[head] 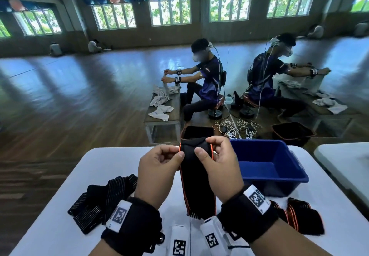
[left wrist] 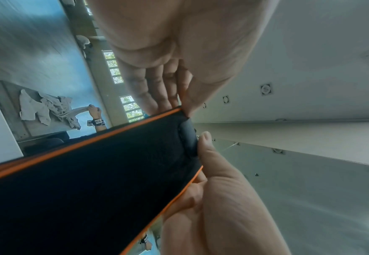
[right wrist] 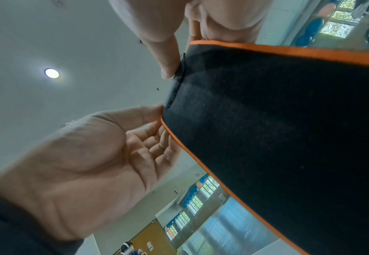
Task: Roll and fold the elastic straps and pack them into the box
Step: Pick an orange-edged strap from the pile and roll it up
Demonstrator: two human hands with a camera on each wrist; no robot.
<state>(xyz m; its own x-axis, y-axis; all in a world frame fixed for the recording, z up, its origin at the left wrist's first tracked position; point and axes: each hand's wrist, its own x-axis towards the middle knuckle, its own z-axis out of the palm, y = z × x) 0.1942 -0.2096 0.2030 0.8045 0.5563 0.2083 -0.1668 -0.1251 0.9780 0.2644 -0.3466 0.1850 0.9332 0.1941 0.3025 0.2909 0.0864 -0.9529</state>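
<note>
Both hands hold up the top end of a black elastic strap with orange edges [head: 197, 178] above the white table [head: 56, 211]. My left hand [head: 178, 154] pinches its left top corner. My right hand [head: 205, 146] pinches the right top part, thumb on the front face. The strap hangs straight down, its lower end near the table. The left wrist view shows the strap [left wrist: 92, 181], the left hand [left wrist: 179, 104] and the right hand [left wrist: 203, 155]. The right wrist view shows the strap [right wrist: 277, 120], the right hand [right wrist: 178, 58] and the left hand [right wrist: 157, 119]. A blue box [head: 265, 186] stands right of the hands.
Black straps with thin pale stripes [head: 99, 200] lie in a heap at the left. More orange-edged straps [head: 299, 217] lie at the near right. White marker tags [head: 179, 243] lie at the near edge. A dark bin [head: 199, 131] stands beyond the table. A person sits at a bench [head: 161, 116] farther off.
</note>
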